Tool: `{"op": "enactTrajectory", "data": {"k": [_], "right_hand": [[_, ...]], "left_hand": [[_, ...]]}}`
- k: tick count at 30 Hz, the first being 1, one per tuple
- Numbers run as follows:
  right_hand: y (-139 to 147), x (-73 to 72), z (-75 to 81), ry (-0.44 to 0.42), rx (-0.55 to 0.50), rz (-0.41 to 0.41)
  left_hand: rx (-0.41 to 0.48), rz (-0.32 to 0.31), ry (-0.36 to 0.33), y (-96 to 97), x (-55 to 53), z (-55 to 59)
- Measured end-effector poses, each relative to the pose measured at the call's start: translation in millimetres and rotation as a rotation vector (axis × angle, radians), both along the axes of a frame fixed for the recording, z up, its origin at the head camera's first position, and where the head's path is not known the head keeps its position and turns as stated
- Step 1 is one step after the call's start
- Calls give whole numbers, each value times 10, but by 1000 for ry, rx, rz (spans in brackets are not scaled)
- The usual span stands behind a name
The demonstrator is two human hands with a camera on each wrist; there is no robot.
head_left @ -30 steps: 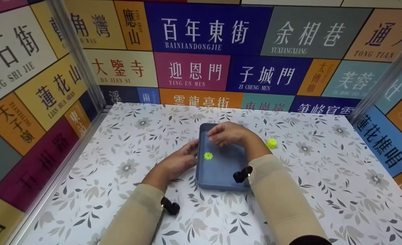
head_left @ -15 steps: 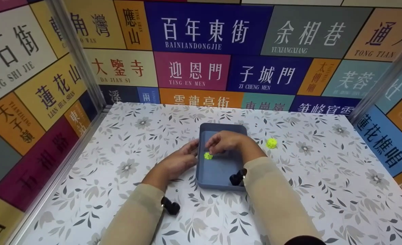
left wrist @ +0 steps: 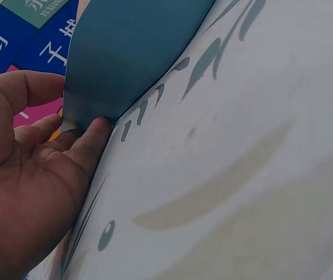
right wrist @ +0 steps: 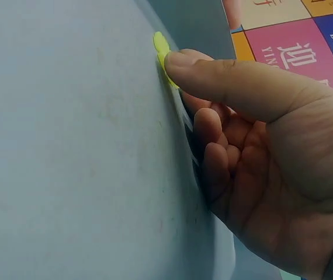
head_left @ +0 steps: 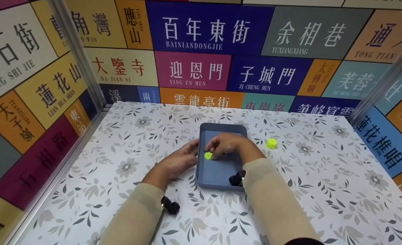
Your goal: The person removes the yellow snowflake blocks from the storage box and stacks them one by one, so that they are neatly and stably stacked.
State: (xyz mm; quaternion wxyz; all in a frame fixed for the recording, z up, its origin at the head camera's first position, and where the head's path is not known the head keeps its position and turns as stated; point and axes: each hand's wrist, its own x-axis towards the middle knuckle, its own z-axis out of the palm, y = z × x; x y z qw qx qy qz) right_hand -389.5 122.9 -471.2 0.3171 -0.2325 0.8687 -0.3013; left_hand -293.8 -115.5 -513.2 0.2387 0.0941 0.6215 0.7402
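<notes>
A shallow blue-grey tray point(head_left: 221, 173) sits on the patterned tabletop. Inside it, near the left wall, is a yellow-green flower-shaped disc point(head_left: 208, 156) with notches round its rim. My right hand point(head_left: 225, 144) reaches into the tray, and its thumb and forefinger pinch the disc point(right wrist: 162, 53) by the edge. The thumb covers part of it in the right wrist view; the other fingers curl toward the palm. My left hand point(head_left: 179, 161) stays outside, with loosely extended fingers touching the tray's left wall point(left wrist: 120, 58).
Right of the tray, a small clump of yellow-green pieces point(head_left: 271, 143) lies on the tabletop point(head_left: 146, 136). Panels printed with large characters point(head_left: 207, 30) enclose the table at the back and both sides, with metal posts point(head_left: 85, 58) at the corners.
My right hand has come down and toward me from the tray's far part to the disc, and its thumb and forefinger now pinch the disc. The left hand has stayed put.
</notes>
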Motion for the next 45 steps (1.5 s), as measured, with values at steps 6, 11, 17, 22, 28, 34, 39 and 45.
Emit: {"op": "enactTrajectory", "data": {"k": [6,11,17,22,28,34,39,45], "right_hand": [[-24,12,-14,55,3,15],[-32,8,-38,81,-21,22],[-14,-8,-78,141,-64,-14],[-20,-5,-93,143,-78,-65],[-31,22,-76,142,-83,-95],[35,-23,-77,109,-103,-127],[80,-81,-86,89,-115,-162],[124,-74,9,-60,-211,-219]], "left_hand": [[-4,2,-3,-18,7,24],[-15,2,1,-32,19,23],[-48,13,-13,-49,38,20],[-51,11,-10,-54,33,18],[-63,5,-16,-65,29,13],[-40,-1,-9,-53,27,16],[-9,-3,-6,-30,24,27],[30,-8,1,-12,9,17]]}}
